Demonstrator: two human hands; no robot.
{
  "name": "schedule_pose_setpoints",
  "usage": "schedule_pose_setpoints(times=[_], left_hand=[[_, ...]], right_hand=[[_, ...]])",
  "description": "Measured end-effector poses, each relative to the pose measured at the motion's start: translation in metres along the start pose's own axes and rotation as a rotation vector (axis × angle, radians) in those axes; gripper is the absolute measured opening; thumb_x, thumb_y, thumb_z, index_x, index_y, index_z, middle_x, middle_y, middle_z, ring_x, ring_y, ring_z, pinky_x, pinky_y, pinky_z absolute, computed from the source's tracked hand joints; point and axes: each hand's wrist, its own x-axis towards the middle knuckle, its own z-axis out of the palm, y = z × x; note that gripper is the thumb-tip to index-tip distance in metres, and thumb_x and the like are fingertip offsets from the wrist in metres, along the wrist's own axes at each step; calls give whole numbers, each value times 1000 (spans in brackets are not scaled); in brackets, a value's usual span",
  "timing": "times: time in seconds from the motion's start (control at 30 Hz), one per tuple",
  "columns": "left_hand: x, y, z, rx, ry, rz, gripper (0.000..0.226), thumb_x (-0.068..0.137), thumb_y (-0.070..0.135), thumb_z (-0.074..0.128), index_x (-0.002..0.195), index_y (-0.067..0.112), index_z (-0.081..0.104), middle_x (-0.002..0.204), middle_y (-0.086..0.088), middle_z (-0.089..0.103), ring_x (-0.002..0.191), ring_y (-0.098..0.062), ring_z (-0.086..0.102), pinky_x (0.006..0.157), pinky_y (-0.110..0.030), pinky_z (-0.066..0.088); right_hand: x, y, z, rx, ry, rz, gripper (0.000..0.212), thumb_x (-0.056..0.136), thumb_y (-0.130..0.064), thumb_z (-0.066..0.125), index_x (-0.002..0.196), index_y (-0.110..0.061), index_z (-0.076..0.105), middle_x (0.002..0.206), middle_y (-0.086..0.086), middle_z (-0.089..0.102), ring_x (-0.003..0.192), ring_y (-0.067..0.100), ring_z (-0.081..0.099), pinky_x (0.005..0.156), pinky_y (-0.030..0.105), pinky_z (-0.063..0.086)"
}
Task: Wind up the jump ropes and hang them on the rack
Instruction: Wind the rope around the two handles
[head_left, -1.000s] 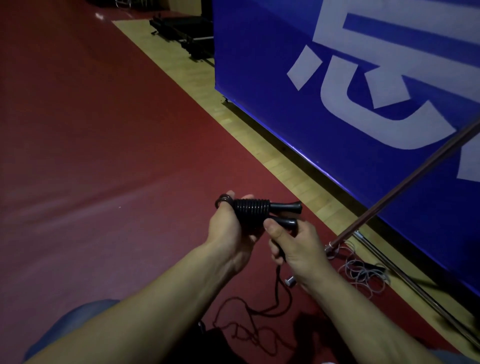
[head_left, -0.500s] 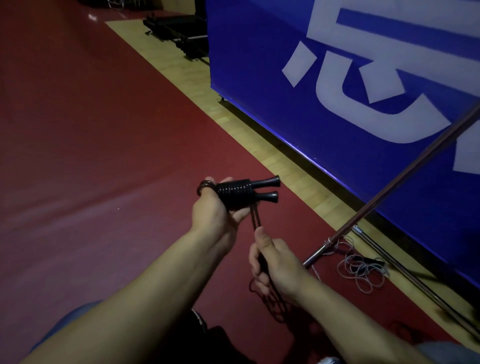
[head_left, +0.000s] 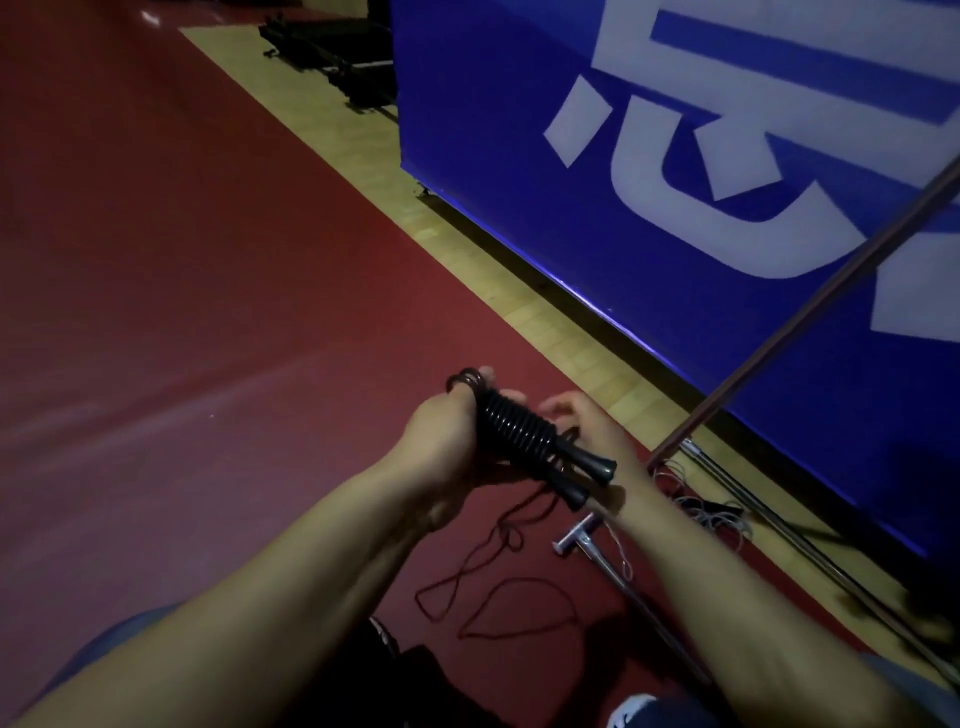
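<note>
Indoor sports hall. Red sports flooring (head_left: 182, 312) fills the view from 7 to 12 o'clock, bordered by a strip of pale wooden court boards (head_left: 467, 249) running diagonally from 11 to 4 o'clock. Blue padded barrier (head_left: 649, 291) with large white lettering at 1 to 3 o'clock. Dark folded equipment (head_left: 332, 57) at 12 o'clock. Metal stand (head_left: 779, 353) at 3 o'clock, cord coiled at its foot.

dim, murky light; faint sheen on the red floor (head_left: 218, 291); heavy shadow at lower right; soft motion blur; wide-angle bending at edges.
</note>
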Motion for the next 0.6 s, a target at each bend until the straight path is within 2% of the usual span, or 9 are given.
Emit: schedule_pose_setpoints(times=[0.03,0.1,0.13,0.27,0.33,0.4,0.47,0.53,0.6], left_hand=[[1,0,-1,107,-3,-1,23,105,27,44,93,14,59,77,-5,69,86,-38,69,82,-62,55],[6,-1,-2,275,16,19,34,104,32,46,87,8,63,72,-8,69,70,-31,69,75,-58,58],[9,-2,-3,330,34,34,38,104,34,46,87,6,65,74,-11,68,65,-30,69,69,-54,60],[19,-11,-5,375,138,61,40,104,36,45,86,7,65,81,-11,69,66,-28,69,64,-48,62],[22,-18,-3,314,207,82,40,104,35,45,84,7,64,81,-12,67,68,-27,69,64,-48,62],[24,-23,-1,240,272,116,39,105,32,45,82,7,63,79,-11,64,67,-27,67,60,-46,62],[25,-25,-1,134,334,133,36,105,30,44,80,9,61,78,-9,63,67,-26,66,55,-41,59],[26,-23,-3,1,391,117,33,105,26,42,80,14,58,79,-8,62,68,-26,64,58,-41,58],[26,-18,-2,-169,426,79,30,106,22,41,80,16,54,80,-6,60,69,-24,61,65,-45,57]], right_hand=[[1,-4,-11,10,91,-75,14,94,-25,59,108,-24,57,91,-2,64,77,8,62,64,12,49],[-2,-9,-29,-137,253,-246,13,102,-19,48,108,-24,58,71,-8,57,57,1,50,46,12,36],[-9,-8,-34,-226,288,-320,13,102,-21,49,107,-24,60,67,-9,56,53,2,48,45,13,33],[-18,-12,-44,-464,299,-513,13,88,-18,71,101,-22,71,79,-7,67,68,5,56,60,18,43],[-24,-23,-44,-546,244,-595,25,74,-6,80,94,-19,72,77,-4,69,67,12,61,56,27,53],[-33,-32,-34,-658,198,-621,29,65,2,79,85,-16,68,68,0,65,63,22,60,50,38,53],[-39,-39,-19,-738,162,-552,21,77,-5,70,95,-14,65,73,5,63,69,29,60,56,41,52],[-45,-37,-5,-644,211,-546,23,88,-16,60,110,-14,64,82,6,67,76,30,63,63,38,51],[-52,-32,12,-394,298,-540,32,89,-25,56,118,-13,66,88,4,73,77,23,67,67,31,52]])
